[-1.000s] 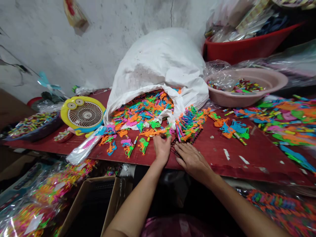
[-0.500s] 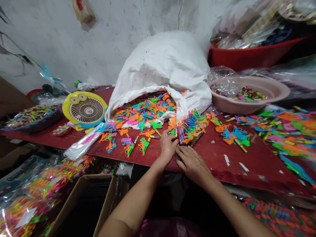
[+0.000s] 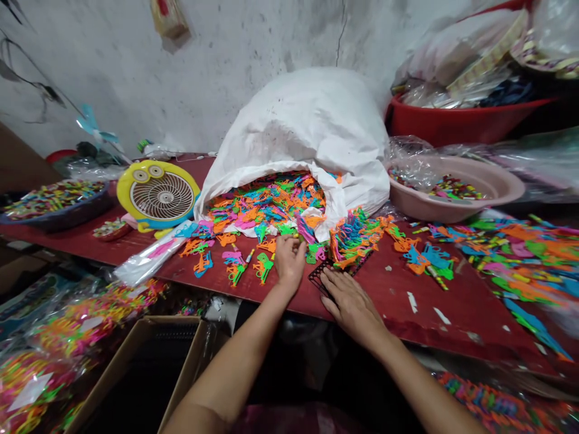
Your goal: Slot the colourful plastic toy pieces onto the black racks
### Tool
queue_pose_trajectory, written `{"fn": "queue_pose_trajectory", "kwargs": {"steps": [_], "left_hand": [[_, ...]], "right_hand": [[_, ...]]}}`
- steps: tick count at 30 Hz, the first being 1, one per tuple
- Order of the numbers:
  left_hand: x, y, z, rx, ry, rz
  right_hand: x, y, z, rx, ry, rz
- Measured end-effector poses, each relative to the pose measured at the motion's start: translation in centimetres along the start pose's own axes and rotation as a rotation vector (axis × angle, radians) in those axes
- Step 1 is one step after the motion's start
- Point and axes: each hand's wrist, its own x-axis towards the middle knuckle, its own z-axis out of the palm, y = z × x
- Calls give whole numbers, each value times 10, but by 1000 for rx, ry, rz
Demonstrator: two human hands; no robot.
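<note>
My left hand (image 3: 290,262) is closed at the fingertips on a purple plastic piece (image 3: 305,229) with a yellowish end, just in front of the sack's mouth. My right hand (image 3: 355,304) lies with fingers stretched over the near edge of a black grid rack (image 3: 319,278). Tightly packed colourful plastic pieces (image 3: 355,238) stand in the far part of the rack. A large white sack (image 3: 307,114) lies behind, its mouth showing a heap of similar pieces (image 3: 271,196). Loose pieces with tubes (image 3: 234,265) are scattered left of my left hand.
On the left are a yellow fan (image 3: 158,196), a blue basin (image 3: 58,223) and a clear plastic bag (image 3: 151,256). A pink basin (image 3: 456,208) and a spread pile (image 3: 534,247) lie right. An open carton (image 3: 136,361) sits below the table's left edge.
My left hand has moved left, away from the packed row, and the purple piece now shows at its fingertips. More of the black rack is exposed. The view has shifted slightly.
</note>
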Motion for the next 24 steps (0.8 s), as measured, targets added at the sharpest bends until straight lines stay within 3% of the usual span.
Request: {"fn": "queue_pose_trajectory", "kwargs": {"steps": [3,6,8,11,14,17,20,24], "left_hand": [[9,-13,-21,242,-45,-107],[-3,-15,-35,330,-25,-146],[-20,-10,-40,315,-11,-107],[-49,1,-41,274,-201,25],[-68,8,-39,226,-462,189],[-79,12,-35,208,-605,302],[-87,15,-32,257,-636,313],[-99,23,-30,301,-631,317]], "right_hand": [[0,1,-1,20,-2,-8],[0,3,-3,72,3,-23],[-3,5,-5,146,24,-54],[-16,9,-12,299,131,-67],[-33,16,-20,415,298,117],[-44,28,-25,505,378,366],[-39,41,-25,609,373,523],[-21,54,-21,740,325,614]]}}
